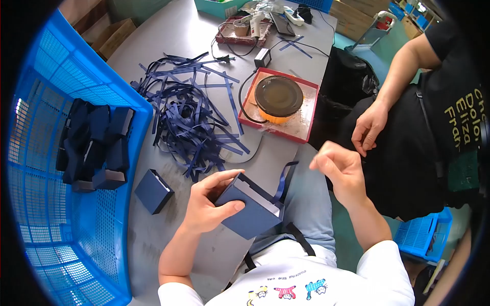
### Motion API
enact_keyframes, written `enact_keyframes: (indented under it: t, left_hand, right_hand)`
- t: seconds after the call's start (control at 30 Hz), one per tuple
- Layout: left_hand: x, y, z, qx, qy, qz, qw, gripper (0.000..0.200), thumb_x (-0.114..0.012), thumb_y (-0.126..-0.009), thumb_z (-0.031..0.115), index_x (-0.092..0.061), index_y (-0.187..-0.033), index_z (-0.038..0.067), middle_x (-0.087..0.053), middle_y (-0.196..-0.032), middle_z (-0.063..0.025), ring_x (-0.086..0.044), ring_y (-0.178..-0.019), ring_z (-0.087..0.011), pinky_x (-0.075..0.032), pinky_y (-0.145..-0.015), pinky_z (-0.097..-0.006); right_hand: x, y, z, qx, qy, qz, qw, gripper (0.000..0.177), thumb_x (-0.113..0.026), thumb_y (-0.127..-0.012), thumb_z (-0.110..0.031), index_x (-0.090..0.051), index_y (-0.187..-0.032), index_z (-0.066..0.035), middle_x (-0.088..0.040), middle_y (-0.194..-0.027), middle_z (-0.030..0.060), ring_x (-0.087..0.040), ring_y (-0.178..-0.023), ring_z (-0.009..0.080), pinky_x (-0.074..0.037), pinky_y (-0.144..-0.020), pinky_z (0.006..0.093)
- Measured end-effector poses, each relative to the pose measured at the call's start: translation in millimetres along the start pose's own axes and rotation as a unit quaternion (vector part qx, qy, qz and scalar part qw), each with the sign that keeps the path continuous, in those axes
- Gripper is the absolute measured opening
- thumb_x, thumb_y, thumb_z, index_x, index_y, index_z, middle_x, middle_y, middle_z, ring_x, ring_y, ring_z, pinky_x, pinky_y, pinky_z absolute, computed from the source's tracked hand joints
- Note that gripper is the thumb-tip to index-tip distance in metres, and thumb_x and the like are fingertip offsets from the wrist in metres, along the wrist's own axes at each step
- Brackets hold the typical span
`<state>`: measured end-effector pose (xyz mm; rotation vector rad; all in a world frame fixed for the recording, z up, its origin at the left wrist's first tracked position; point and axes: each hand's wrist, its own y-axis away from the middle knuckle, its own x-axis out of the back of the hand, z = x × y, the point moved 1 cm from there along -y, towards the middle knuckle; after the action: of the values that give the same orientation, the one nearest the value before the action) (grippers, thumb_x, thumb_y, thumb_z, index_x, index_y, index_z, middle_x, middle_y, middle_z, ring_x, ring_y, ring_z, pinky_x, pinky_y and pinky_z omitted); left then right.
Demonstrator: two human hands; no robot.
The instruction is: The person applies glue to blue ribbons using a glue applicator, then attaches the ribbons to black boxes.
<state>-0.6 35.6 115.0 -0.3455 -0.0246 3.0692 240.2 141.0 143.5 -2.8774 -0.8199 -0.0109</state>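
My left hand (209, 201) is wrapped around a dark navy box (249, 210), with the thumb on its near face and the fingers behind. The box is tilted, and a pale strip shows along its edge. A loose navy ribbon (282, 184) sticks up from the box's right end. To the right of that ribbon, my right hand (338, 168) is raised in the air with its fingers curled in, apart from the box, and nothing shows in it. Another navy box (154, 191) lies on the table to the left of my left hand.
A tangled heap of navy ribbons (189, 122) lies on the grey table (140, 43). Behind the box, a round hot pot (278, 97) stands in a red tray (310, 109). At left, a blue crate (120, 219) holds several navy boxes (94, 137). A co-worker's hand (370, 127) is at right.
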Motion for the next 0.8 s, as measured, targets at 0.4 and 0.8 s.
enact_keyframes:
  t: [0.4,0.8]
  left_hand:
    - [14,8,-31,0.078,-0.075,0.044,0.993,0.051,-0.071,-0.069,0.0,-0.053,-0.116,-0.002,-0.062,-0.094,-0.0076,-0.058,-0.083,-0.0115,-0.046,-0.075,-0.024]
    - [-3,3,-57,0.135,-0.042,-0.049,0.989,0.048,-0.074,-0.07,0.004,-0.056,-0.113,-0.003,-0.06,-0.091,-0.0039,-0.056,-0.082,-0.0091,-0.045,-0.074,-0.0224]
  right_hand:
    - [-7,-3,49,-0.167,-0.299,0.159,0.926,0.02,-0.058,-0.088,-0.017,-0.063,-0.088,0.002,-0.037,-0.053,-0.0068,-0.029,-0.048,0.0034,-0.025,-0.047,0.02]
    - [6,5,48,-0.064,-0.424,0.215,0.877,0.019,-0.044,-0.094,-0.016,-0.056,-0.088,-0.002,-0.061,-0.086,0.0117,-0.06,-0.079,0.0202,-0.049,-0.076,0.034]
